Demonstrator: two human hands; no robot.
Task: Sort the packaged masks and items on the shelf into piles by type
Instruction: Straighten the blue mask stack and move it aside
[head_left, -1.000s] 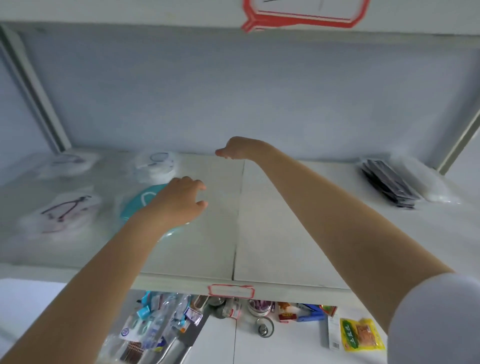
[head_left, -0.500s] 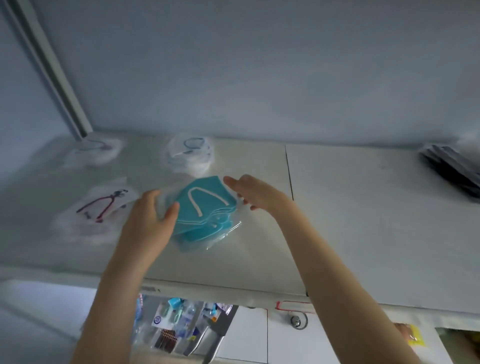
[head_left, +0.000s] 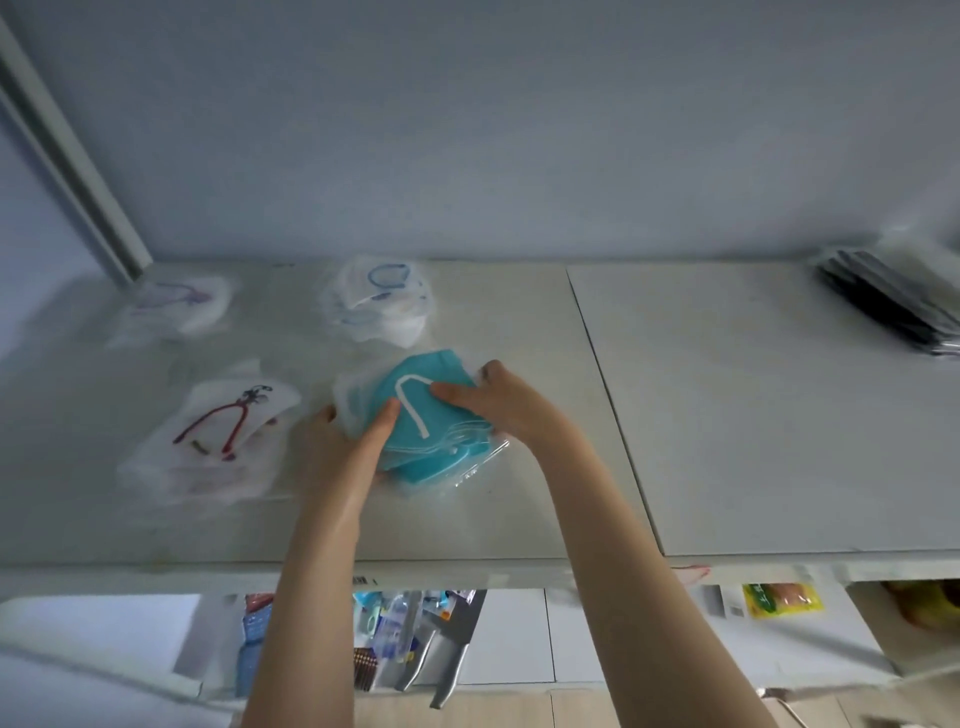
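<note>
From the head view, a stack of teal masks (head_left: 436, 441) in clear wrappers is seen on the left panel of the white shelf (head_left: 753, 415), near its middle seam. The stack is grasped from both sides. Its left edge is pinched by the left hand (head_left: 345, 441), with the thumb laid on top. Its right side is gripped by the right hand (head_left: 501, 405), with the fingers spread over the top pack. Just behind it, a pile of white masks with blue loops (head_left: 376, 306) is found. To the left, a red-looped pack (head_left: 223, 441) is laid, and a blurred purple-looped pack (head_left: 176, 306) is set in the far left corner. A black pile (head_left: 883, 306) is placed well apart at the far right.
</note>
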